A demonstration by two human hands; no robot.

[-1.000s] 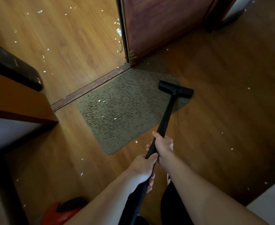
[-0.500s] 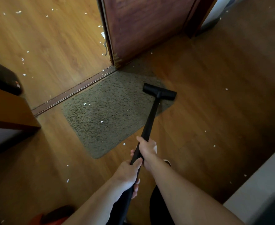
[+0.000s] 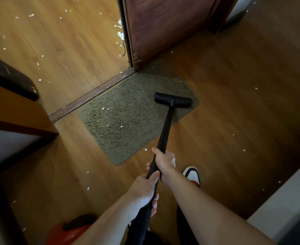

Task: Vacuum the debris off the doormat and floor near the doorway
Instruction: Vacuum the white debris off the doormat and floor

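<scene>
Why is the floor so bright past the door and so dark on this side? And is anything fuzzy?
Head view: light floods the floor past the threshold; on this side of the door it is dim, with shade on the far corner of the mat; the nozzle looks slightly soft; the red vacuum at the bottom edge is blurred.

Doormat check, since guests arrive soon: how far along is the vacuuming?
Done: the doormat looks mostly clear around the nozzle. In hand: left hand and right hand grip the wand, nozzle on the mat. Left: white scraps on the mat's left half and across the floor.
</scene>
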